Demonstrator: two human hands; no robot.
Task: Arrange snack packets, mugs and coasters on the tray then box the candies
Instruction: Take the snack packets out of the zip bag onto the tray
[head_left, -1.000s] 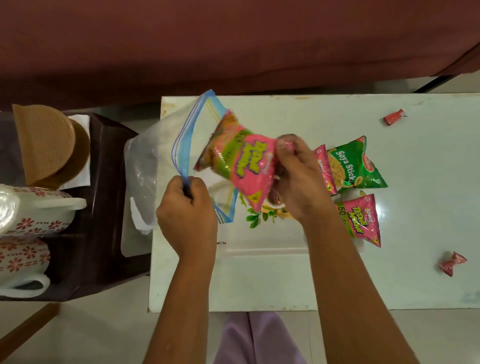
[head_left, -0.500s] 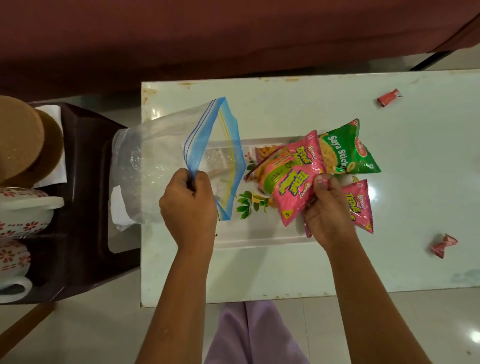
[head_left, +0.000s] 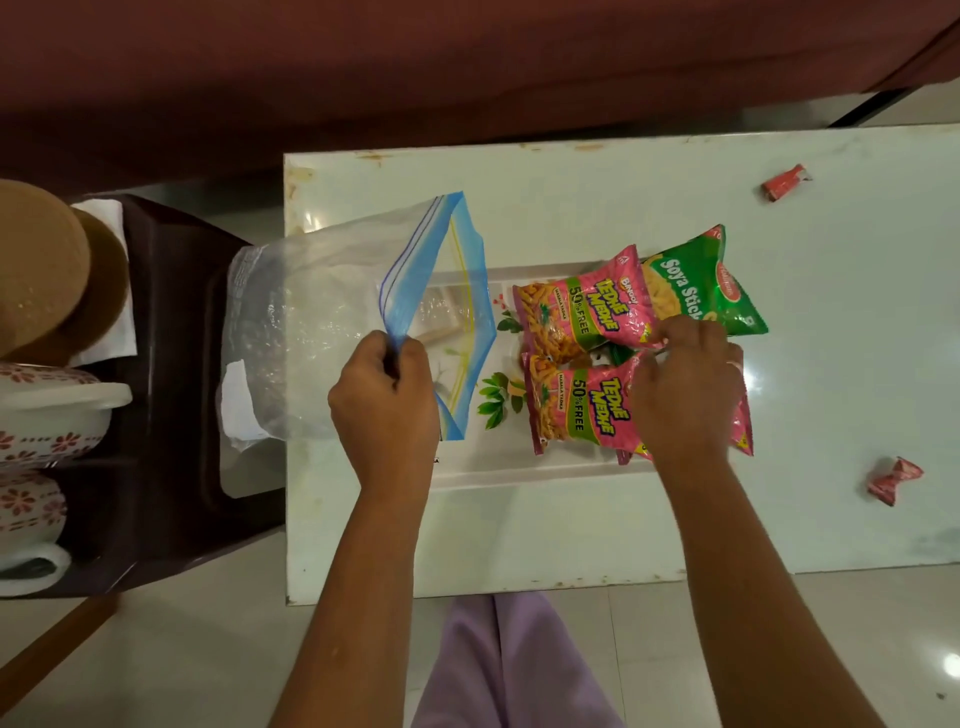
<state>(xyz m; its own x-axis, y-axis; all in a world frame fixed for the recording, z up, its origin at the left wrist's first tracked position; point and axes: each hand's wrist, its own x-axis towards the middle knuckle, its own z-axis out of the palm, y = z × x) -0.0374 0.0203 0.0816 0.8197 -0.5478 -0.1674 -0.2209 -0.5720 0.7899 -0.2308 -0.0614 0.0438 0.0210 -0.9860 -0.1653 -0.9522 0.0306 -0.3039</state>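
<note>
The left hand (head_left: 384, 400) is clenched on the blue zip rim of a clear plastic bag (head_left: 311, 332), holding its mouth agape. The right hand (head_left: 685, 389), fingers bent down, lies over the right ends of the snack packets; whether it pinches one I cannot tell. Two glossy pink packets lie side by side on the tray (head_left: 519, 475), the upper pink packet (head_left: 587, 306) just above the lower pink packet (head_left: 576, 405), both printed with green bands and yellow lettering. A green packet (head_left: 701, 280) is tucked partly under the upper one, and a third pink packet (head_left: 745, 426) peeks out beneath the right hand. The tray is white, shallow and rectangular, with a leaf print. It rests on a shiny white table (head_left: 831, 338), chipped along its far edge, where two red-wrapped candies sit well apart: the far candy (head_left: 784, 183) and the near candy (head_left: 893, 478). The bag's crinkled body hangs past the table's left edge over a dark brown stool (head_left: 176, 364) bearing round brown coasters (head_left: 41, 270) and white mugs (head_left: 52, 415) with red flowers. Pale tiled floor below, maroon cloth (head_left: 467, 67) beyond
</note>
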